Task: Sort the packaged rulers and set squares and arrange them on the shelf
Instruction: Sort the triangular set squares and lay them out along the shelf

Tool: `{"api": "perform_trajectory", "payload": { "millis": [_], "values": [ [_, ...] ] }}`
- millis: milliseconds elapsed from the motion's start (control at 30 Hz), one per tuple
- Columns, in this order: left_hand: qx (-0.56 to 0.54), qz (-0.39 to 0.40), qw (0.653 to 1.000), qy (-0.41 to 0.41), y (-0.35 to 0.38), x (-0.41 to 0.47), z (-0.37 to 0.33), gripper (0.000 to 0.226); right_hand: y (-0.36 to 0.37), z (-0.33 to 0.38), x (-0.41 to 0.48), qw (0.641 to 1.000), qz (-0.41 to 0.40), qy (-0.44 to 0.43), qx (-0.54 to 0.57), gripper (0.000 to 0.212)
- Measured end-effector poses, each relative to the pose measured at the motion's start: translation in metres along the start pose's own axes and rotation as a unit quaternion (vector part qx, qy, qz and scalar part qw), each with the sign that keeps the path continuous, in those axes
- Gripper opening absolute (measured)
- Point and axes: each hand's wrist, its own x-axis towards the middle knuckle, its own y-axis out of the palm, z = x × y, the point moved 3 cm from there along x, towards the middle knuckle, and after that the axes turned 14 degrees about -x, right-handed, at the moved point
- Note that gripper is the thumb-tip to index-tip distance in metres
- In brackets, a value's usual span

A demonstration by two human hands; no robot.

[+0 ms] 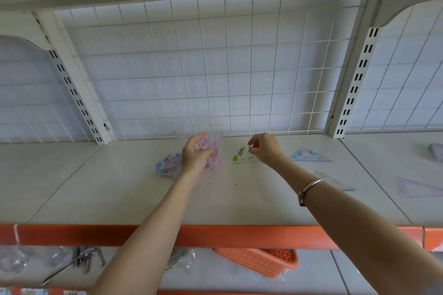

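Head view. The shelf [115, 189] carried several packaged set squares, spread along its rear half in front of the wire grid panel [191, 67].

The left hand [196, 154] was curled around a pink-printed packet [217, 153], lifting it off the surface near the back. A blue-printed packet [167, 163] lay just beside that hand, partly under it.

The right hand [266, 148] pinched the top corner of a green-printed packet [241, 155] between thumb and fingertips, the other fingers loosely bent. Whether that packet was fully clear of the shelf could not be told.

Further right lay a blue set square [309, 154], a clear one [335, 181] partly hidden behind the forearm, and a purple one [417, 188], each well apart from the others.

Assessment: the items appear thin, light and stiff inside loose, glossy film. The film is likely to slide on the smooth shelf and between packets, so stacks may shift. Lying flat, they offer little to grip; a corner or edge pinch, as the right hand showed, seems soundest. The pointed corners could pierce the wrapping if squeezed.
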Motion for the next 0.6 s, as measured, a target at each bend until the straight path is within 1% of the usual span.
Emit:
{"api": "perform_trajectory", "payload": {
  "millis": [267,467,600],
  "values": [
    [-0.063,0.035,0.997,-0.013,0.023,-0.011,0.003,0.041,0.008,-0.004,0.007,0.999,-0.007,0.051,0.016,0.023],
    [-0.093,0.041,0.995,-0.026,0.034,-0.016,0.011,0.039,0.012,-0.006,0.006,0.999,0.000,0.042,0.032,0.018],
    [-0.112,0.037,0.993,-0.029,0.039,-0.021,0.012,0.038,0.012,-0.007,0.005,0.999,0.002,0.038,0.031,0.018]
  ]
}}
